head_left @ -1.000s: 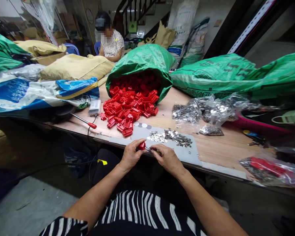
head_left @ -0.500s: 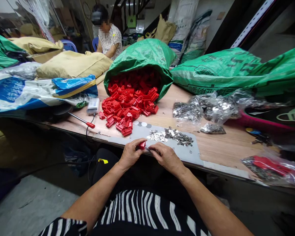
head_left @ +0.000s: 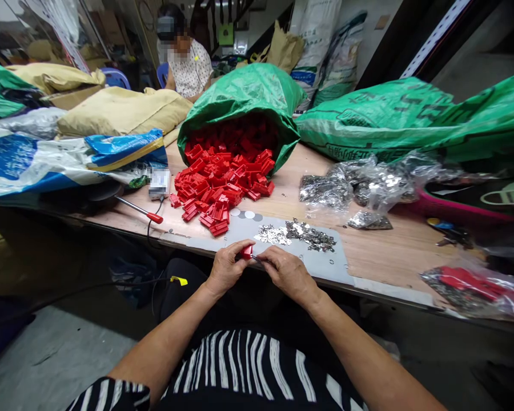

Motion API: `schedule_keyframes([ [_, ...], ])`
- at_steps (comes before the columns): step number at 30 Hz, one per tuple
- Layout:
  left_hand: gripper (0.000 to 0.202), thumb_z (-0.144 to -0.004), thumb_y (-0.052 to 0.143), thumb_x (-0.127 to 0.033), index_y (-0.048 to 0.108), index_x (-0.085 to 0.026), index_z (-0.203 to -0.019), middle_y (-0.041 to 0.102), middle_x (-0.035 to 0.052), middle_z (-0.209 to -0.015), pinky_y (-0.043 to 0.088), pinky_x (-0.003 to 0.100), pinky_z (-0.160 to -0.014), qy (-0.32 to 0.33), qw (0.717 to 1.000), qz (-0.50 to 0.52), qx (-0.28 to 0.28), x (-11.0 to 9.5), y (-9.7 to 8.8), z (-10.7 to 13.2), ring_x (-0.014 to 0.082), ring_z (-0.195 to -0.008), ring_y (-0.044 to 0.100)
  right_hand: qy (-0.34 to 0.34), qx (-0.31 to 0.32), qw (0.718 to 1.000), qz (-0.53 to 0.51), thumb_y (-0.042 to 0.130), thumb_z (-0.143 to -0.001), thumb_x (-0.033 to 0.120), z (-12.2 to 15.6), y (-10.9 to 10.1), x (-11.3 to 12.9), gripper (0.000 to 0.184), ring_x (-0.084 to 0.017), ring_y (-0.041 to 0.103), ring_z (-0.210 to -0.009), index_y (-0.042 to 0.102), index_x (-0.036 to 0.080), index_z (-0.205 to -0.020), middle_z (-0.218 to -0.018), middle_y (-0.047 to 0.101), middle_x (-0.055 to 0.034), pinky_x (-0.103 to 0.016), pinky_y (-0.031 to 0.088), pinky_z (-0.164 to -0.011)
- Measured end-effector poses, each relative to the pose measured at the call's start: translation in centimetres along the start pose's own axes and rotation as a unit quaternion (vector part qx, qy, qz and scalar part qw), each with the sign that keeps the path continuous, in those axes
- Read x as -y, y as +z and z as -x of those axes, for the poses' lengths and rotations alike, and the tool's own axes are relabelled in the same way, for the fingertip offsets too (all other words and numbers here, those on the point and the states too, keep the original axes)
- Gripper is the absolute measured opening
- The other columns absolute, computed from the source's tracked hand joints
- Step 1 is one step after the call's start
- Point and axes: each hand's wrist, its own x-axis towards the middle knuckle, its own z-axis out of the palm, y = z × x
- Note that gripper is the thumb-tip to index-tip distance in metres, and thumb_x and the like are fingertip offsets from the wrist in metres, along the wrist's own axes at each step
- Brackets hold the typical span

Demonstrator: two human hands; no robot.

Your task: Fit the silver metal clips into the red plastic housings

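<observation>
At the table's front edge, my left hand [head_left: 228, 270] is closed around a small red plastic part [head_left: 247, 251]. My right hand [head_left: 289, 273] pinches a thin metal tool [head_left: 257, 259], whose tip meets the right side of the red part; its exact kind is too small to tell. Just beyond my hands, flat silvery metal pieces [head_left: 274, 234] and darker small metal pieces [head_left: 310, 235] lie in piles on a grey mat [head_left: 325, 265]. A heap of like red plastic parts [head_left: 218, 191] spills from a green woven sack [head_left: 248, 85] behind them.
Clear bags of metal pieces [head_left: 370, 185] lie to the right, near a pink-rimmed container [head_left: 466, 210]. A red-handled tool [head_left: 141, 210] and a small white box [head_left: 159, 184] with a cable are at left. Full sacks [head_left: 124, 111] line the back; another person [head_left: 189, 65] sits behind them.
The view has shifted slightly. Both hands keep their hold on the red part and the metal tool, with hardly any visible movement.
</observation>
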Motion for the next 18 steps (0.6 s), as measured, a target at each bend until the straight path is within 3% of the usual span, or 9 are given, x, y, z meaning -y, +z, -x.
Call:
schedule_keyframes([
  [8, 0.038, -0.072, 0.07, -0.013, 0.067, -0.023, -0.108, 0.073, 0.003, -0.102, 0.05, 0.031, -0.086, -0.023, 0.999, -0.024, -0.003, -0.3, 0.2, 0.2, 0.0186, -0.088, 0.067, 0.068, -0.01, 0.996, 0.05, 0.05, -0.09, 0.015, 0.3, 1.0, 1.6, 0.016, -0.017, 0.063, -0.087, 0.063, 0.021, -0.097, -0.096, 0.065, -0.0039, -0.026, 0.048, -0.075],
  [13, 0.033, -0.073, 0.071, -0.017, 0.064, -0.021, -0.104, 0.07, 0.0011, -0.093, 0.049, 0.028, -0.081, -0.025, 1.0, -0.001, -0.014, -0.8, 0.2, 0.7, 0.0159, -0.082, 0.064, 0.072, -0.018, 0.997, -0.01, 0.045, -0.094, 0.022, 0.7, 0.7, 0.8, 0.021, -0.019, 0.061, -0.093, 0.059, 0.023, -0.109, -0.1, 0.062, -0.0055, -0.03, 0.048, -0.08],
  [18, 0.03, -0.071, 0.074, -0.019, 0.062, -0.021, -0.098, 0.066, 0.0009, -0.089, 0.046, 0.027, -0.079, -0.051, 0.997, 0.056, -0.034, -1.9, 0.2, 1.5, 0.0158, -0.081, 0.062, 0.054, -0.047, 0.988, -0.135, 0.037, -0.096, 0.023, 1.8, -0.2, 0.1, 0.02, -0.018, 0.058, -0.096, 0.051, 0.021, -0.11, -0.102, 0.061, -0.0067, -0.032, 0.045, -0.086],
])
